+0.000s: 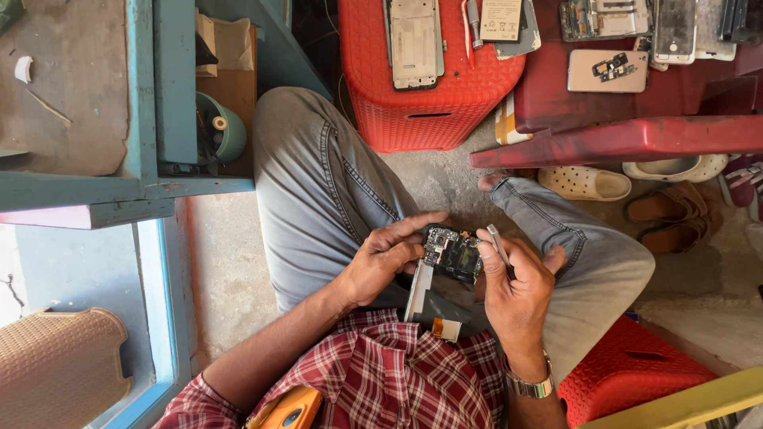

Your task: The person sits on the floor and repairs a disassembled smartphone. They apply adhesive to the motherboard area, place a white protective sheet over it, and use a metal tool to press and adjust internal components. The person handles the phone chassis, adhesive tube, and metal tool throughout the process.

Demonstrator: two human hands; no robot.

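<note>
While the person sits with crossed legs on the floor, the left hand (381, 258) is clenched around an opened phone (447, 270), with the thumb lying along its upper edge. This phone, with its circuit board bare, is above the lap, between both hands. The right hand (517, 282) touches the phone's right side, and its grip is closed on thin metal tweezers (499, 245), which point up and away from the body. Beyond the knees stands a red stool (429, 71) carrying a phone frame (413, 40). Just beside it, a dark red surface (628, 95) holds more phone parts. Sandals (668, 206) lie under it.
</note>
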